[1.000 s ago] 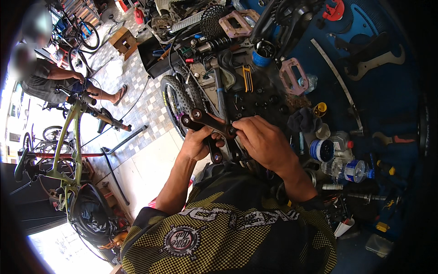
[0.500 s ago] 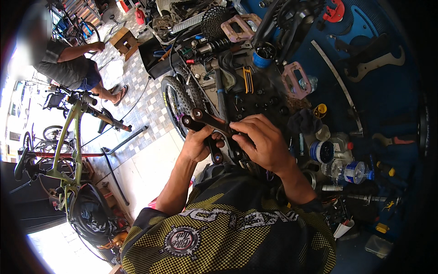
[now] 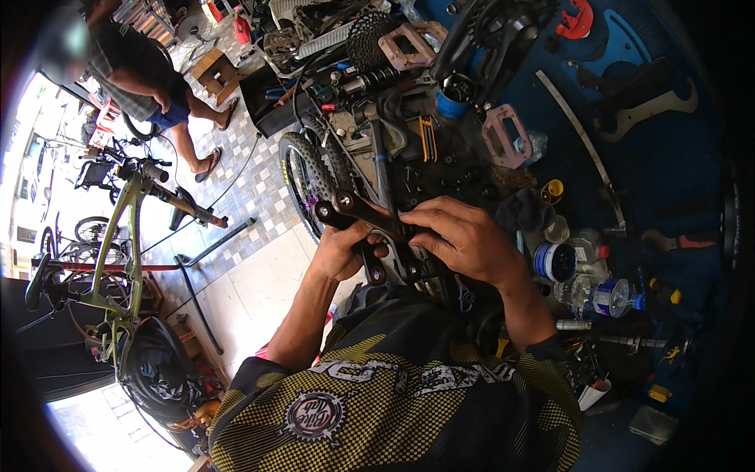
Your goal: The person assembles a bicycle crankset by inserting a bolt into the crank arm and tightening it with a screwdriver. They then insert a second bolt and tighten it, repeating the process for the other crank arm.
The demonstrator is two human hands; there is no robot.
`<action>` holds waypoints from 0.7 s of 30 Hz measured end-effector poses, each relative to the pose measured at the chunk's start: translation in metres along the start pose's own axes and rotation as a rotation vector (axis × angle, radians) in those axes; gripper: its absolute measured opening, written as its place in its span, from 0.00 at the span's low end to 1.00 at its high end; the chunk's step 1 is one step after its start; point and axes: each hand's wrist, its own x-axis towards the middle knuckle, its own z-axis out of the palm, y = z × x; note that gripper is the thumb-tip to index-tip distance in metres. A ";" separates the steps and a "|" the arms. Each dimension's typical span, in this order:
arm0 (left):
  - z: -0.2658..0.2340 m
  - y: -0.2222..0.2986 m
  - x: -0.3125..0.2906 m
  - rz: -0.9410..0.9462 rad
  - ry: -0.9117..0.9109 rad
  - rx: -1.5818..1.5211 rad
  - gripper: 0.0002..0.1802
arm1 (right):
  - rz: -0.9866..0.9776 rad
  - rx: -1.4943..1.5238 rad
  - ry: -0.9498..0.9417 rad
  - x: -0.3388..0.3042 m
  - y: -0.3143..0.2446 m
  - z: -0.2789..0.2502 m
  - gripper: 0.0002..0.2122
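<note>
In front of my chest, my left hand (image 3: 340, 253) is closed round a dark, forked bicycle suspension link (image 3: 368, 212) with round bolted ends. Two of those ends stick up above my thumb, and others show below my fingers. My right hand (image 3: 465, 237) is pinched at the link's right side, thumb and fingertips close together. Whatever lies between these fingertips is hidden. A bicycle tyre (image 3: 297, 169) stands just beyond the link.
On the right, a blue workbench (image 3: 668, 181) carries pink pedals (image 3: 507, 138), a crankset (image 3: 515, 31), a blue tub (image 3: 454, 101), a hammer (image 3: 380, 153) and bottles (image 3: 612, 297). A green bike frame (image 3: 118, 228) stands left. A person (image 3: 149, 86) walks on the tiled floor behind it.
My right hand has shifted slightly right, its fingers still at the link. The link has tilted a little. The person at the far left has stepped nearer, to the right.
</note>
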 end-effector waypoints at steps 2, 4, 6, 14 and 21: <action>0.001 0.001 0.000 -0.006 -0.008 0.008 0.19 | -0.016 0.011 -0.011 0.001 0.000 -0.002 0.16; 0.001 0.004 0.000 -0.025 -0.007 0.019 0.19 | -0.006 0.024 -0.024 0.002 0.000 -0.003 0.16; 0.009 0.007 -0.001 -0.023 0.020 0.033 0.19 | 0.028 0.039 -0.041 0.001 0.000 -0.005 0.15; 0.012 0.013 0.000 -0.008 0.001 0.073 0.20 | -0.018 -0.118 -0.063 -0.001 0.006 -0.010 0.15; 0.019 0.019 0.004 0.037 -0.052 0.149 0.15 | -0.047 -0.148 -0.041 0.007 -0.007 -0.024 0.16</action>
